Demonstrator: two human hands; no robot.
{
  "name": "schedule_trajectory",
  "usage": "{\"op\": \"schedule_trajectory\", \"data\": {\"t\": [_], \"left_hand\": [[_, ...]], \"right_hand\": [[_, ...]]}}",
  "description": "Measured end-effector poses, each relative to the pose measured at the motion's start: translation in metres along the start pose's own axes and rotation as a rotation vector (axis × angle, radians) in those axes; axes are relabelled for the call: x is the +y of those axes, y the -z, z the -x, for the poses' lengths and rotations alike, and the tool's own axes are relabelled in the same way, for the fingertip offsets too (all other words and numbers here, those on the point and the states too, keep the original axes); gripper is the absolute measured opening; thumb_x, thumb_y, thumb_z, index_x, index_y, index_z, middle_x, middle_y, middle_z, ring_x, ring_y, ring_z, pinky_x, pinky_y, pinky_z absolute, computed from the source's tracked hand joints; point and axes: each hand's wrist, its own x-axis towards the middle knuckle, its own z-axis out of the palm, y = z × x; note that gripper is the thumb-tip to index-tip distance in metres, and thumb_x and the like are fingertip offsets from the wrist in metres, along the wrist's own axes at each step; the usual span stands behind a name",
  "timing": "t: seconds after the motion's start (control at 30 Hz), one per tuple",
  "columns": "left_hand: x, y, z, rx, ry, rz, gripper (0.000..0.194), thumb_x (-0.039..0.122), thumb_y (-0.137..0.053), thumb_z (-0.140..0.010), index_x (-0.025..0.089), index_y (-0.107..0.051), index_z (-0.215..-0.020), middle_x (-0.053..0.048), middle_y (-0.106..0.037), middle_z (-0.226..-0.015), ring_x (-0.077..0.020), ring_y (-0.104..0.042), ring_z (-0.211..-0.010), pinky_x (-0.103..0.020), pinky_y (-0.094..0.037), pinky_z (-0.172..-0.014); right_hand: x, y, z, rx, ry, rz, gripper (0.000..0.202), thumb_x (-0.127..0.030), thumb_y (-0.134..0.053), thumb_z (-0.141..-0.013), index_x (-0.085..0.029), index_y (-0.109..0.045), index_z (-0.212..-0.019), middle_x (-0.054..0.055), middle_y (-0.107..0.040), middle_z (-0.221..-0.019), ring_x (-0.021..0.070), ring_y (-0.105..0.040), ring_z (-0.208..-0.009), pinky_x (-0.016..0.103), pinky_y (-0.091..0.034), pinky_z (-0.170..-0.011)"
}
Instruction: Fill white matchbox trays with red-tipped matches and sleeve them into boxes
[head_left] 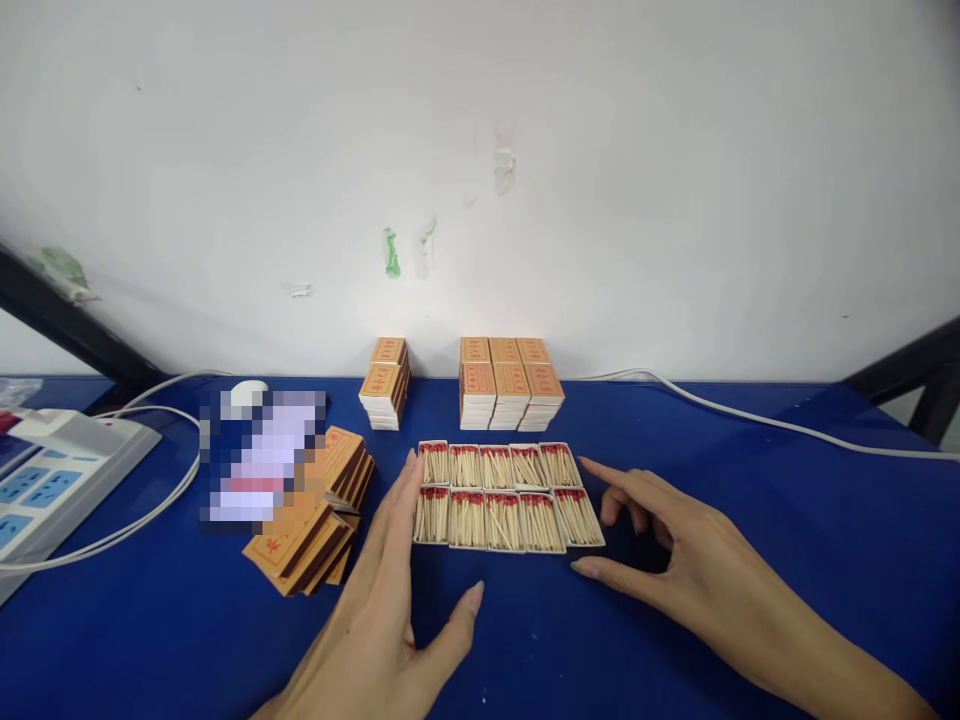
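Two rows of open matchbox trays, filled with red-tipped matches, lie side by side on the blue table. Along their left end my left hand rests its straight fingers, thumb spread away toward the front. At the right end, my right hand has its index finger by the back tray and its thumb near the front corner; nothing shows between them. Left of my left hand, orange matchbox sleeves are heaped in leaning piles. Behind the trays stand a narrow matchbox stack and a wider matchbox stack.
A power strip with blue sockets sits at the left, its white cable looping beside a blurred phone-like object. Another white cable runs along the back right. A white wall rises behind the table.
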Motion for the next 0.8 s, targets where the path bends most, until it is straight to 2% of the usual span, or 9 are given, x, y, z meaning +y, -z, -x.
{"op": "schedule_trajectory", "data": {"t": [0.1,0.2,0.33,0.5,0.67,0.8], "left_hand": [[0.001,0.001,-0.003,-0.003,-0.008,-0.04,0.1,0.046,-0.071,-0.112,0.039,-0.01,-0.19,-0.013,-0.037,-0.191,-0.048,-0.05,-0.169,-0.067,-0.067,-0.117],[0.0,0.002,-0.004,-0.014,-0.025,-0.067,0.1,0.047,-0.07,-0.113,0.04,-0.007,-0.19,-0.014,-0.038,-0.191,-0.0469,-0.046,-0.171,-0.072,-0.059,-0.125],[-0.005,0.0,-0.003,-0.004,-0.022,-0.116,0.096,0.048,-0.068,-0.114,0.04,-0.008,-0.19,-0.013,-0.034,-0.192,-0.0457,-0.042,-0.174,-0.077,-0.051,-0.129],[-0.013,-0.004,-0.005,0.017,-0.013,-0.083,0.09,0.049,-0.066,-0.117,0.041,-0.014,-0.189,-0.012,-0.038,-0.191,-0.0406,-0.044,-0.174,-0.071,-0.048,-0.132],[-0.014,-0.004,-0.006,0.042,-0.031,-0.062,0.084,0.041,-0.065,-0.118,0.042,-0.019,-0.188,-0.008,-0.042,-0.189,-0.0351,-0.046,-0.173,-0.065,-0.047,-0.136],[-0.011,-0.006,-0.009,0.049,-0.064,-0.059,0.08,0.039,-0.061,-0.12,0.041,-0.02,-0.189,-0.009,-0.041,-0.189,-0.0364,-0.044,-0.174,-0.066,-0.045,-0.137]], "right_hand": [[-0.007,-0.007,-0.001,0.048,0.028,0.075,0.093,-0.075,-0.088,-0.092,-0.038,-0.062,-0.172,0.003,-0.075,-0.106,0.0262,-0.073,-0.086,0.043,-0.067,-0.078],[-0.015,-0.014,-0.003,0.094,0.029,0.131,0.095,-0.082,-0.081,-0.093,-0.033,-0.063,-0.172,0.004,-0.074,-0.102,0.0275,-0.073,-0.084,0.043,-0.067,-0.073],[-0.018,-0.02,-0.002,0.129,0.041,0.142,0.093,-0.085,-0.075,-0.097,-0.035,-0.061,-0.174,0.003,-0.073,-0.097,0.0275,-0.072,-0.081,0.042,-0.066,-0.069],[-0.015,-0.025,-0.001,0.16,0.045,0.154,0.093,-0.088,-0.073,-0.097,-0.035,-0.062,-0.174,0.003,-0.073,-0.094,0.0266,-0.071,-0.078,0.042,-0.065,-0.068],[-0.014,-0.025,-0.002,0.164,0.05,0.157,0.094,-0.088,-0.074,-0.097,-0.035,-0.062,-0.173,0.003,-0.073,-0.092,0.0275,-0.072,-0.08,0.042,-0.066,-0.069],[-0.016,-0.025,-0.002,0.174,0.044,0.153,0.092,-0.089,-0.073,-0.097,-0.036,-0.064,-0.171,0.003,-0.073,-0.091,0.0262,-0.07,-0.076,0.04,-0.064,-0.066]]}}
